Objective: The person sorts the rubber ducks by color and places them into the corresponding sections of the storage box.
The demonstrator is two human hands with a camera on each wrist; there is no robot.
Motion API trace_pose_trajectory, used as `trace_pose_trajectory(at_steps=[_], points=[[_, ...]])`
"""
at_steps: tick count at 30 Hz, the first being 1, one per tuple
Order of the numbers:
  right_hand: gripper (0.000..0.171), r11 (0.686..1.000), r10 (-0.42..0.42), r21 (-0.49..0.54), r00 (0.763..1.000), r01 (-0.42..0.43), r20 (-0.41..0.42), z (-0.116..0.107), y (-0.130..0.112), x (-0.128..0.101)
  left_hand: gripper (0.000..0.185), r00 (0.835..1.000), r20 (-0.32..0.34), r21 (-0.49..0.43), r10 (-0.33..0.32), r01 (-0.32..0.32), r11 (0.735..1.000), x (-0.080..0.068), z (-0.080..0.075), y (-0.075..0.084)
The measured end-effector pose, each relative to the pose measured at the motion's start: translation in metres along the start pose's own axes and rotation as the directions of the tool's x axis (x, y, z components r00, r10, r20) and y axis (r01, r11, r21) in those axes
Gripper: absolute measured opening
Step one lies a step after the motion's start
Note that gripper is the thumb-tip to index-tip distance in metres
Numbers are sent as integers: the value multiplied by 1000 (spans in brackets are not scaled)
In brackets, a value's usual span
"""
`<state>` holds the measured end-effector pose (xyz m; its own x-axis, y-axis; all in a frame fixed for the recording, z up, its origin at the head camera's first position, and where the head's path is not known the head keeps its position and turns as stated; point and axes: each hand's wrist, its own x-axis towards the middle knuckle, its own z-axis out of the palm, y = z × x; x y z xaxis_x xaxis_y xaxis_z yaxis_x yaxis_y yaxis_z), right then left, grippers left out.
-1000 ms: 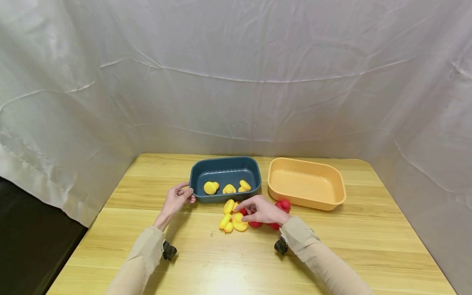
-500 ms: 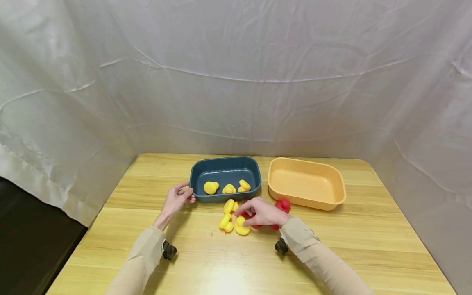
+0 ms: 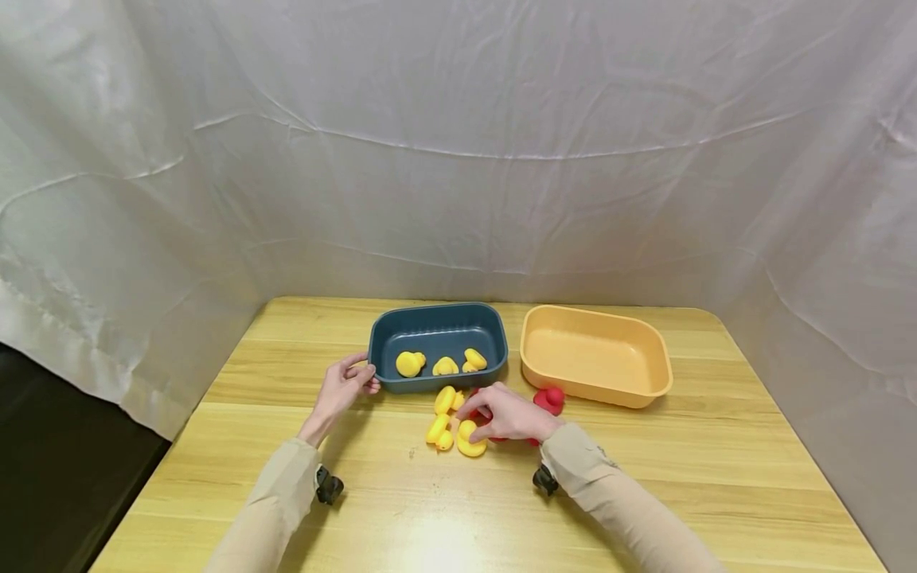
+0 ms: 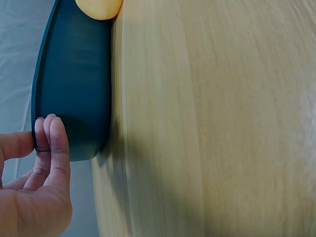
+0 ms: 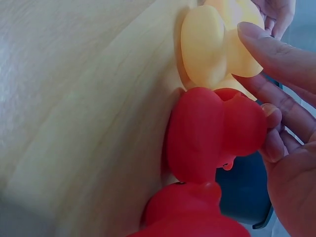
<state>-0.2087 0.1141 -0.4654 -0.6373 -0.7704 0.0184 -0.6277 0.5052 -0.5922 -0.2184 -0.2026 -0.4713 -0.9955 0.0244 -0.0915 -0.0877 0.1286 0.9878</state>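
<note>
My left hand (image 3: 342,391) pinches the left end of a dark blue tray (image 3: 438,385); the left wrist view has its fingertips (image 4: 58,129) against the outer wall and the thumb at the rim. Several yellow rubber ducks (image 3: 410,364) lie inside that tray. In front of it my right hand (image 3: 510,412) has thumb and forefinger around the head of a yellow rubber duck (image 3: 471,448) on the table. Two more yellow ducks (image 3: 438,430) lie to its left. Beneath and beside the right hand are several red rubber ducks (image 5: 195,136), partly hidden in the head view.
An orange tray (image 3: 595,358) with nothing in it stands right of the blue one. One red duck (image 3: 549,399) lies close to its front left corner. The wooden table (image 3: 401,509) reaches back to a pale hanging cloth (image 3: 458,159).
The yellow duck by my right hand shifted slightly right and nearer, away from the other two. My right thumb and forefinger have since come in around its head. The left hand stays put.
</note>
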Motion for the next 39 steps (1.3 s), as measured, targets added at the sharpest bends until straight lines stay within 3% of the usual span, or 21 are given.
trace_pose_trajectory(at_steps=[7,16,24,33,39], points=[[32,1000,6,26,1000,-6,-7,0,1,0,49,1000,-1,-6,0,0,1000,0,0,0],[31,987,21,158,999,-16,-29,0,4,-2,50,1000,4,-10,-2,2,1000,0,0,0],[31,977,2,212,995,19,-98,-3,4,-3,49,1000,1,-10,3,-3,1000,0,0,-1],[32,971,73,235,990,-43,-120,-9,2,-1,48,1000,-2,8,10,-10,1000,0,0,-1],[30,955,82,294,987,-38,-138,-11,3,0,47,1000,-6,8,9,-9,1000,1,0,-1]])
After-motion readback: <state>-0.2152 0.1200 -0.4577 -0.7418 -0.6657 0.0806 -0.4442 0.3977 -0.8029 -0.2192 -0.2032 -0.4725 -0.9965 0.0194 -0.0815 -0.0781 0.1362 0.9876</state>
